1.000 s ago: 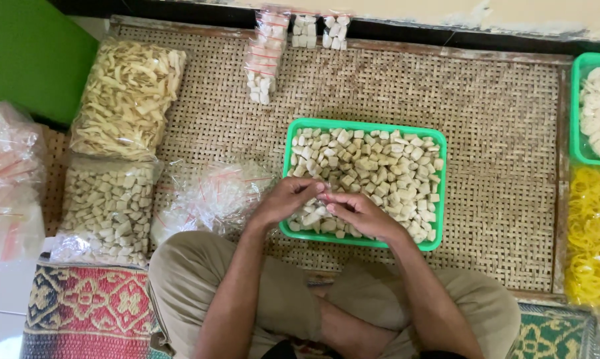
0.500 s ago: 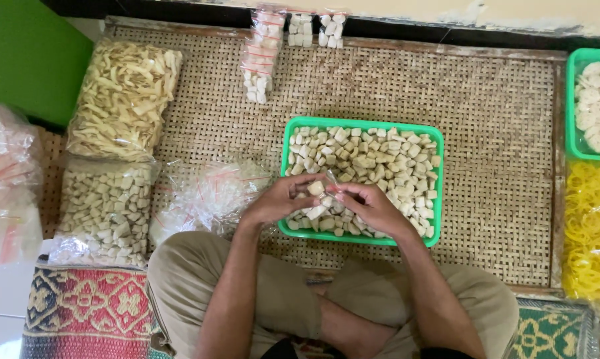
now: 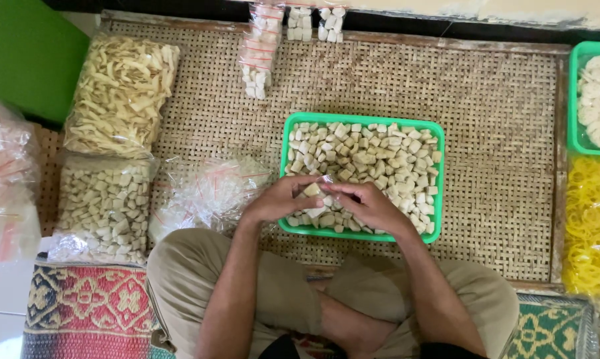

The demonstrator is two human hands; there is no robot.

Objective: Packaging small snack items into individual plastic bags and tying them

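A green plastic tray (image 3: 361, 120) full of small pale cracker cubes (image 3: 380, 156) sits on the woven mat before my crossed legs. Over its near edge, my left hand (image 3: 279, 201) and my right hand (image 3: 368, 203) together hold a small clear plastic bag (image 3: 315, 193) with a few cubes inside. Both hands pinch the bag at its top, fingertips meeting. A heap of empty clear bags (image 3: 210, 193) lies just left of the tray, beside my left hand.
At the left lie a large bag of yellow strip crackers (image 3: 120, 93), a bag of cubes (image 3: 104, 206) and clear wrapped bundles (image 3: 4, 179). Small filled packets (image 3: 260, 56) lie at the far edge. At the right stand another green tray (image 3: 596, 100) and yellow crackers (image 3: 589, 223).
My hands came up from the cubes in the tray and now hold the small bag between them, close together over the near edge.
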